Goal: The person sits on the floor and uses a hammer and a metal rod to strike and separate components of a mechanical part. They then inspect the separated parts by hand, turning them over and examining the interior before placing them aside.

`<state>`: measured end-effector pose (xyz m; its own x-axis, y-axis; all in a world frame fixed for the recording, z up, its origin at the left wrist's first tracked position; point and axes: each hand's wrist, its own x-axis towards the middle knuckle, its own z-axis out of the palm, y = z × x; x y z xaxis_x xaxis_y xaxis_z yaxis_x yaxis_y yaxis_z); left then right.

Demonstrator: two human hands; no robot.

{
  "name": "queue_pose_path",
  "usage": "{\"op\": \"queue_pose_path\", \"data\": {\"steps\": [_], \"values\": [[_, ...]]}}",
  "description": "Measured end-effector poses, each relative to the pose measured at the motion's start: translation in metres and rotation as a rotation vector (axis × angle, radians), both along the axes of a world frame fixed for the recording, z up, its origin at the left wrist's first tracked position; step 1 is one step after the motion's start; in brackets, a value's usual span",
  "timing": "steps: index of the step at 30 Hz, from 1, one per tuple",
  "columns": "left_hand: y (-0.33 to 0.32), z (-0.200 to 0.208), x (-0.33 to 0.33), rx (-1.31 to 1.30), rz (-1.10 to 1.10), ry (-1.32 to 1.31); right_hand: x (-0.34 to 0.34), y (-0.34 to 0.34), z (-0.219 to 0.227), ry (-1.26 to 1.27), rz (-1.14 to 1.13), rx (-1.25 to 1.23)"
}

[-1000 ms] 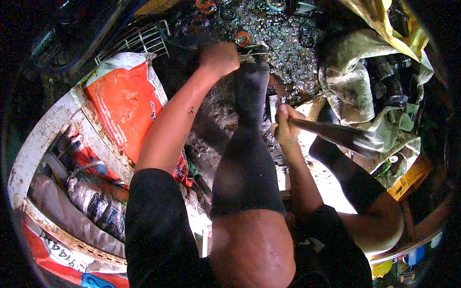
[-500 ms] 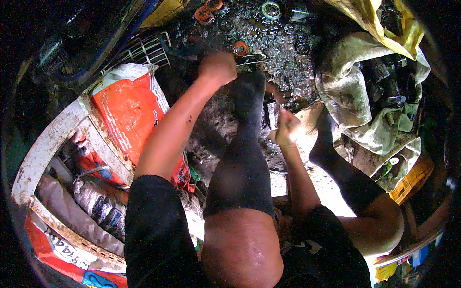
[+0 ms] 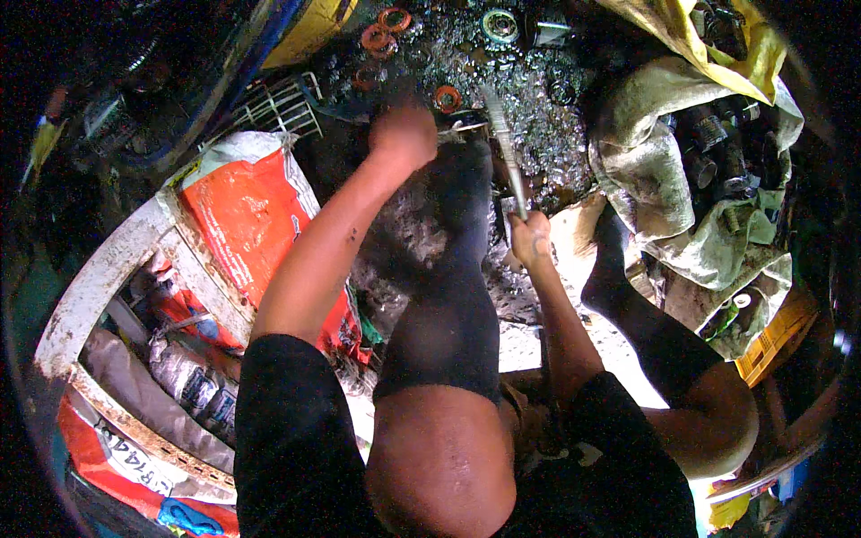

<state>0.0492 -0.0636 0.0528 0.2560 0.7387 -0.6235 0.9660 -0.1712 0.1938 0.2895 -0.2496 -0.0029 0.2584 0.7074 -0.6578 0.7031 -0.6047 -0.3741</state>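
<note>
My right hand is closed round the near end of a long, narrow grey metal tool. The tool points up and away over the wet, dark ground, its far end blurred, so its exact kind does not show. My left hand makes a fist to the left of my dark-socked foot; whatever its fingers hold is hidden. Close to that fist, by the toes, lies a thin shiny metal piece. An orange ring lies just beyond it.
More orange rings and a pale round part lie on the ground ahead. At right, a dirty white sack holds dark metal parts, with a yellow crate beside it. An orange bag and a rusty white frame stand left.
My right hand has turned the metal tool upward, so it now stretches far ahead of the hand. My left hand stays in nearly the same place.
</note>
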Motion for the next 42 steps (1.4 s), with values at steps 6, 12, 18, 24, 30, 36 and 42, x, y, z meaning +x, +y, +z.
{"op": "queue_pose_path", "data": {"steps": [6, 12, 18, 24, 30, 36, 42], "values": [[0.012, 0.025, 0.024, -0.186, -0.012, 0.087, 0.036, 0.009, 0.013, 0.225, -0.430, 0.129], [-0.052, -0.022, -0.012, 0.426, -0.089, 0.015, 0.039, 0.027, 0.051, 0.055, -0.300, 0.161], [-0.053, 0.002, 0.007, 0.164, 0.135, 0.024, 0.031, 0.005, 0.013, 0.239, -0.456, 0.311], [0.020, -0.003, 0.015, 0.039, 0.282, -0.357, 0.031, 0.011, 0.028, 0.309, -0.472, 0.311], [0.052, -0.051, 0.017, -0.187, 0.002, -0.293, 0.037, 0.033, 0.064, 0.090, -0.349, 0.139], [0.053, -0.050, -0.013, -0.413, 0.023, -0.410, 0.047, 0.039, 0.057, -0.032, -0.289, 0.096], [0.054, -0.015, -0.014, -0.511, 0.124, -0.432, 0.036, 0.036, 0.063, 0.150, -0.414, 0.205]]}}
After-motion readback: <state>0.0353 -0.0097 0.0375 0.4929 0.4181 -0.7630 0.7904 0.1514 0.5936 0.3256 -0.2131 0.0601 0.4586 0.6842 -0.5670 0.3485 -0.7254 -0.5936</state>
